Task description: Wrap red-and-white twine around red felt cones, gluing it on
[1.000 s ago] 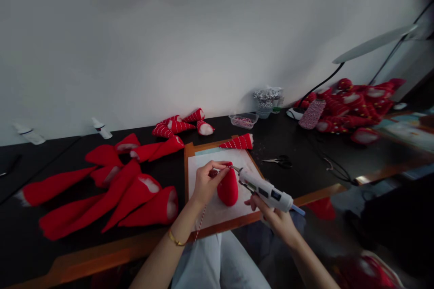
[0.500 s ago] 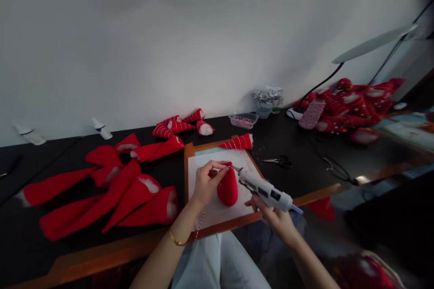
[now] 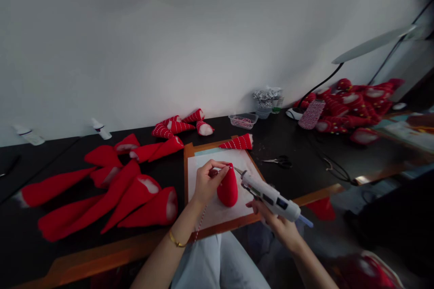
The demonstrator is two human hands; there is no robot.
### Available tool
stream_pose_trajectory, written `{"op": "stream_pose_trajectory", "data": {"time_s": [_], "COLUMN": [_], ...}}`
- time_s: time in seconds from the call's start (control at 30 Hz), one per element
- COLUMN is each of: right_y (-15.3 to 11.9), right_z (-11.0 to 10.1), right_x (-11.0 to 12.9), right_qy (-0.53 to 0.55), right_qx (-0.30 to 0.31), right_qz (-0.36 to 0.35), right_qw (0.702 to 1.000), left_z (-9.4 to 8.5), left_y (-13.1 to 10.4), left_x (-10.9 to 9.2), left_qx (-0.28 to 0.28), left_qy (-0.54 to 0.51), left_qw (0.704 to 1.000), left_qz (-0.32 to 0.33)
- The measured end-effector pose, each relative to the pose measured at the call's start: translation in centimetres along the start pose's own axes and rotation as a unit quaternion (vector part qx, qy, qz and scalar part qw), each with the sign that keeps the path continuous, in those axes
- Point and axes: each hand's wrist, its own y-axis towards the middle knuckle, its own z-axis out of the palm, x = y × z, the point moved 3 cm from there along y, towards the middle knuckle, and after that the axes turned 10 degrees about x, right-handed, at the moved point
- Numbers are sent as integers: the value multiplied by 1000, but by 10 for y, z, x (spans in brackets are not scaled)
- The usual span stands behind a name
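A stuffed red felt cone (image 3: 228, 191) lies on the white sheet, its tip pointing away from me. My left hand (image 3: 207, 183) is closed at the tip, thumb and fingers pinching a red-and-white string (image 3: 200, 223) whose loose length hangs below the wrist. Wrapped round a white hot glue gun (image 3: 269, 195), my right hand (image 3: 275, 223) holds it to the right of the cone. The metal nozzle points up and left, a short way from the tip. A blue glue stick (image 3: 306, 221) protrudes from the gun's rear.
Plain red cones (image 3: 118, 194) are heaped at left. String-wrapped cones (image 3: 179, 125) lie behind the board, another (image 3: 237, 142) on its far edge. Scissors (image 3: 280, 161) and a clear tray (image 3: 243, 121) sit to the right. Farther right are a lamp (image 3: 373, 45) and piled decorated cones (image 3: 356, 104).
The glue gun and my right hand have drawn back slightly to the right, so the nozzle is farther from the cone's tip. My left hand and the cone are nearly unmoved.
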Motion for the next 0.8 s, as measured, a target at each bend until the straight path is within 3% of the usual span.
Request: {"op": "stream_pose_trajectory", "data": {"time_s": [0.23,0.8], "right_y": [2,3], "right_z": [4,5], "right_x": [5,-3], "right_qy": [28,33], "right_qx": [4,-7], "right_qz": [-40,-13], "right_qw": [999,999], "left_z": [1,0], "left_y": [0,0], "left_x": [0,-3], "left_qx": [-1,-9], "left_qy": [3,19], "left_qw": [1000,1000], "left_qz": [3,8]}}
